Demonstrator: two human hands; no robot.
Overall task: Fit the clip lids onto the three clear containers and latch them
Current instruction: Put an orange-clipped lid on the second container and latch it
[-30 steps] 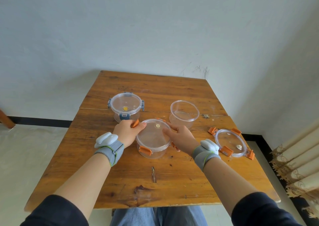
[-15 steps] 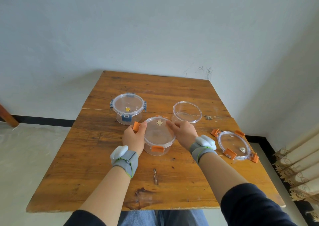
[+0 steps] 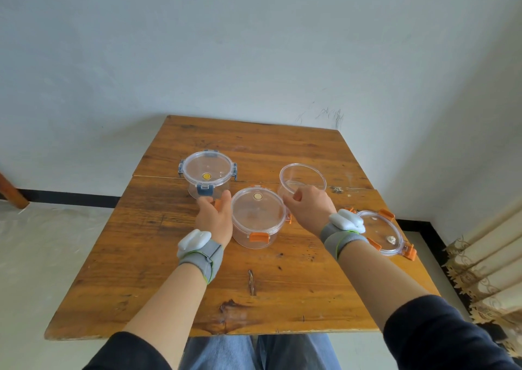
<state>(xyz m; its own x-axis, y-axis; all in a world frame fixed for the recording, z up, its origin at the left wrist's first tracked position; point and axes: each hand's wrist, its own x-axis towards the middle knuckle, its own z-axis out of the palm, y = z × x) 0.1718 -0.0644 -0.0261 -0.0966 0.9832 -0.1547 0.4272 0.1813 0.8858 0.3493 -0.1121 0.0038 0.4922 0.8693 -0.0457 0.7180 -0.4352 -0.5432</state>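
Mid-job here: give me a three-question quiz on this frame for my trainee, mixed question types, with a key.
1. True or false: the container with blue clips already has its lid on.
2. Multiple choice: where is the loose orange-clip lid? A) on the open container; B) flat on the table by the right wrist; C) in the left hand.
3. Fill in: the near clip on the middle container is coloured ____.

Key: 1 true. 2 B. 3 orange. Both hands flank the middle container; the right hand is near its right rim, and contact is unclear.
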